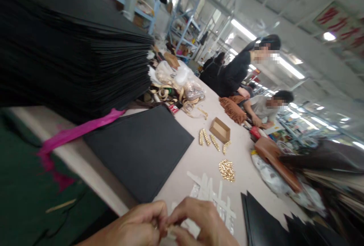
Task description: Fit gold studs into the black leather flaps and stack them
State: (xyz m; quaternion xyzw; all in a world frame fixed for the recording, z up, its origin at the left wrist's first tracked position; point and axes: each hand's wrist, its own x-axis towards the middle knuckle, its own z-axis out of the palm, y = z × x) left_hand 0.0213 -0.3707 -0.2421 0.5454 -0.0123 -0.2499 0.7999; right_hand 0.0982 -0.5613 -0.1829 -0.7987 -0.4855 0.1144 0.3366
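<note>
At the bottom of the head view, my left hand (pixel 139 223) and my right hand (pixel 200 219) meet fingertip to fingertip. Both are closed in a pinch over something small, mostly hidden by the fingers. Just beyond them lie white strips (pixel 210 191) in a loose overlapping bunch. A pile of small gold metal pieces (pixel 226 170) sits further up the table, with short rows of gold pieces (pixel 204 137) beside an open cardboard box (pixel 220 129). A flat black panel (pixel 139 147) lies left of these.
A tall stack of black sheets (pixel 85 56) fills the left, with a pink strip (pixel 85 126) below it. Bags and ribbon scraps (pixel 176 82) clutter the table's far side. More black pieces (pixel 264 219) and a brown leather item (pixel 275 158) lie right. Two people (pixel 236 67) work beyond.
</note>
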